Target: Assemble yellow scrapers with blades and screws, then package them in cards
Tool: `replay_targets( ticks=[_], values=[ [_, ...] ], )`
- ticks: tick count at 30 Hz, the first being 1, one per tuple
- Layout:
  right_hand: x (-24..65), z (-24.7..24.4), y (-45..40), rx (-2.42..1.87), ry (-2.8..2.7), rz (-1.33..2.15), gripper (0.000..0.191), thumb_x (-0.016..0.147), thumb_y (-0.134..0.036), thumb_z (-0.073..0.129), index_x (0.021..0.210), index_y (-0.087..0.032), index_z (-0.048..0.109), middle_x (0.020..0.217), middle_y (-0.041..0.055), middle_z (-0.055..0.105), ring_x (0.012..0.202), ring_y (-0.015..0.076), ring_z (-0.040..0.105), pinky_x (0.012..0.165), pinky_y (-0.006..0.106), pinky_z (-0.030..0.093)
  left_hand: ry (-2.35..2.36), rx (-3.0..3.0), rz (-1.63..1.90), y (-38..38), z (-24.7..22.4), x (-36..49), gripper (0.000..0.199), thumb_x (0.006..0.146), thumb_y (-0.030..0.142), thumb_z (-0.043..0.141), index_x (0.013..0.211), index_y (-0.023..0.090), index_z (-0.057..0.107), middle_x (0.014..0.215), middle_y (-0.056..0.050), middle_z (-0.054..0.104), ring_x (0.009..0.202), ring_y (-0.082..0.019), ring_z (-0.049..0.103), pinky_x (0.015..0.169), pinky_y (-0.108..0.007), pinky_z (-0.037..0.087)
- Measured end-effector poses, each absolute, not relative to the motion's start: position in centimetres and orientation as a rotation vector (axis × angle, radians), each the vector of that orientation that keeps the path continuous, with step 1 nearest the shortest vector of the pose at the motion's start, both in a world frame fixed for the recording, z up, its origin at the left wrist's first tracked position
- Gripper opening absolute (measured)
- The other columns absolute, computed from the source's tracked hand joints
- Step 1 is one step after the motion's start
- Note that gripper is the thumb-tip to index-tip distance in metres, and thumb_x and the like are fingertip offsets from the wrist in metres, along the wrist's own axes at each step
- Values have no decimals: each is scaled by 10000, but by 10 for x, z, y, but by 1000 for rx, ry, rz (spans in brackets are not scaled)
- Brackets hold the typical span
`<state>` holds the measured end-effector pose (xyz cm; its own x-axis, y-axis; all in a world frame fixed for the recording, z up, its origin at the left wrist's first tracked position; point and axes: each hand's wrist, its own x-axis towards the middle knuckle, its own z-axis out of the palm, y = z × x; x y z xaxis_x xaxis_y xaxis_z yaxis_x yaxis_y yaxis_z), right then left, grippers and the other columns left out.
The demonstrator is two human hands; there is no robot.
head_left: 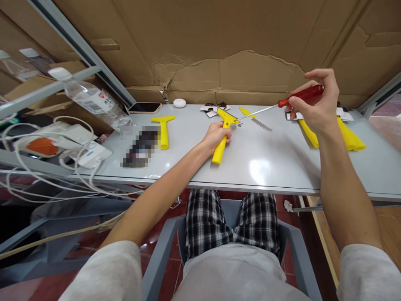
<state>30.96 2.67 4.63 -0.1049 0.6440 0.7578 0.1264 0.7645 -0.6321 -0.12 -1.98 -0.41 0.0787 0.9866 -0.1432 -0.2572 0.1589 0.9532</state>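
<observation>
In the middle of the grey table, my left hand (216,137) is wrapped round the handle of a yellow scraper (220,151). My right hand (319,100) pinches a screwdriver (300,95) by its red handle. Its long metal shaft points left and down, with the tip at the scraper's head; whether the tip sits in a screw I cannot tell. Several small metal bits (239,124) lie beside the head. Just right of them are a flat metal blade (262,125) and a small yellow plastic piece (246,111).
Another yellow T-shaped scraper handle (163,133) lies to the left, near a phone (145,108) and a white oval object (179,103). More yellow handles (349,136) lie at right, partly behind my forearm. A plastic bottle (90,98) and tangled white cables (77,167) crowd the left end.
</observation>
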Motion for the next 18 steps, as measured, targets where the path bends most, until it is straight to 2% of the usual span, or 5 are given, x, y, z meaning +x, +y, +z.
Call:
replay_targets(
  ticks=[3, 5, 10, 15, 18],
  values=[
    [309, 46, 28, -677, -1641, 424, 593, 786, -614, 1028, 1126, -306, 653, 724, -51, 626, 529, 225, 744, 347, 289, 512, 1037, 937, 1177, -19, -5, -1, 303, 603, -41, 672, 786, 175, 566, 773, 13, 577, 561, -65, 464, 469, -211, 358],
    [308, 45, 29, -678, -1627, 390, 569, 796, -635, 1013, 1081, -295, 657, 725, -43, 621, 508, 216, 731, 332, 274, 479, 1034, 944, 1179, -19, -5, -1, 286, 604, -40, 655, 776, 171, 566, 776, 12, 575, 561, -65, 461, 469, -214, 355],
    [307, 49, 24, -613, -1630, 478, 663, 725, -549, 1073, 1179, -339, 638, 1142, 7, 734, 579, 173, 751, 373, 301, 559, 1037, 938, 1169, -20, -4, -1, 323, 598, -54, 667, 789, 181, 554, 777, 18, 577, 567, -64, 464, 473, -210, 354],
    [308, 47, 24, -658, -1620, 516, 676, 746, -578, 1054, 1193, -346, 603, 968, -9, 758, 638, 250, 796, 361, 321, 545, 1047, 934, 1169, -20, -4, -1, 319, 611, -59, 667, 788, 181, 555, 765, 16, 580, 560, -64, 460, 469, -208, 355],
    [310, 44, 30, -713, -1623, 422, 637, 772, -617, 1033, 1163, -332, 619, 767, -39, 691, 535, 226, 732, 383, 323, 524, 1049, 943, 1171, -20, -4, -1, 298, 624, -58, 658, 775, 179, 557, 762, 12, 577, 547, -64, 451, 464, -212, 357]
  ],
)
